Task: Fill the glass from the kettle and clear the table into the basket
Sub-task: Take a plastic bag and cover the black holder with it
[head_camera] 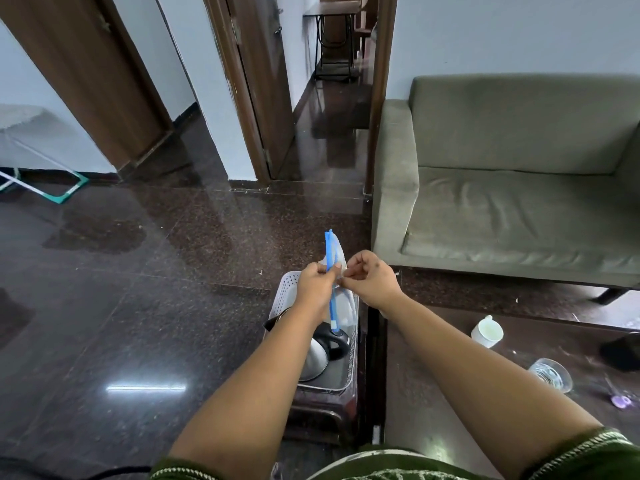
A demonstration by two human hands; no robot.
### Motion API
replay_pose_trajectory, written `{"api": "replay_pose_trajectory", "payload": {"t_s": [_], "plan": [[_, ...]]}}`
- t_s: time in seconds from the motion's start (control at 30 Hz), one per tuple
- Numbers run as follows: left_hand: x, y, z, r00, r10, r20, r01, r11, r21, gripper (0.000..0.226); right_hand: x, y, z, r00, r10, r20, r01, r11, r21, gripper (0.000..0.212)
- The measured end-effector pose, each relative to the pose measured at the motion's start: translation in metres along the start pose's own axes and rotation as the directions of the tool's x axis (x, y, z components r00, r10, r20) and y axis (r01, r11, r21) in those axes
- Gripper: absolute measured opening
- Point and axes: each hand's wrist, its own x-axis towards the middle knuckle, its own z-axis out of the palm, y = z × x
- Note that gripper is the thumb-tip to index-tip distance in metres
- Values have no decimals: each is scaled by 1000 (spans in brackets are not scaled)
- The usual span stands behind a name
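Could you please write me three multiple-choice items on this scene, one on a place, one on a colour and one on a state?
1. Where is the kettle?
A. on the sofa
B. in the white basket
C. on the floor by the door

2. What colour is the strip along the clear plastic bag?
A. red
B. yellow
C. blue

3. How do the hands hold the bag?
A. both pinch it
B. only the left hand touches it
C. it lies loose on the table

Key:
1 B: the kettle lies inside the perforated basket, on a dark stool beside the table.
2 C: a blue strip runs down the bag's edge.
3 A: the left hand and the right hand both pinch the bag above the basket, while the cup and the glass stand on the table.
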Motion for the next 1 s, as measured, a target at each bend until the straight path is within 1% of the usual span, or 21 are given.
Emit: {"api": "replay_pose_trajectory", "payload": {"t_s": [0.07,0.13,0.27,0.4,0.43,0.5,0.57,0.6,0.63,0.7,0.73,0.8,0.9,0.97,1.0], "plan": [[-3,1,-1,1000,-6,4,6,1000,-16,31,-2,0,-2,998,-52,-31,50,997,-51,26],[-6,3,-2,999,-10,38,11,1000,-13,27,-4,-1,-4,996,-91,-26,89,993,-81,28],[-14,6,2,991,24,128,-24,1000,4,20,-9,-3,-5,994,-109,11,109,986,-126,33],[-19,7,3,986,61,157,-73,995,70,25,-10,-5,-13,985,-166,54,173,967,-186,31],[-19,7,3,985,64,162,-80,992,94,27,-11,-5,-14,984,-169,61,178,963,-203,31],[-19,7,4,984,69,161,-91,987,131,19,-13,-5,-14,989,-147,36,151,965,-213,31],[-21,10,4,989,101,110,-122,970,209,13,-12,-5,-17,993,-101,-52,89,976,-197,26],[-22,12,2,987,147,64,-159,940,301,16,-12,-5,-18,990,-87,-109,64,979,-196,22],[-22,13,-1,974,225,28,-216,882,419,22,-11,-4,-21,984,-89,-156,55,976,-210,17],[-23,16,-7,928,372,30,-303,703,644,32,-10,-1,-25,973,-119,-198,62,960,-272,9],[-24,17,-8,907,419,40,-326,640,695,34,-10,0,-27,971,-133,-201,66,949,-310,6],[-27,21,-7,877,478,44,-363,601,712,36,-11,4,-28,972,-147,-184,72,929,-362,5],[-30,22,1,854,517,58,-410,601,686,38,-15,5,-26,979,-157,-132,87,900,-426,9],[-32,22,6,838,539,83,-445,589,675,37,-17,4,-21,968,-217,-127,116,834,-540,14],[-33,22,8,830,550,94,-460,579,673,36,-18,3,-19,968,-225,-108,121,803,-584,18]]}}
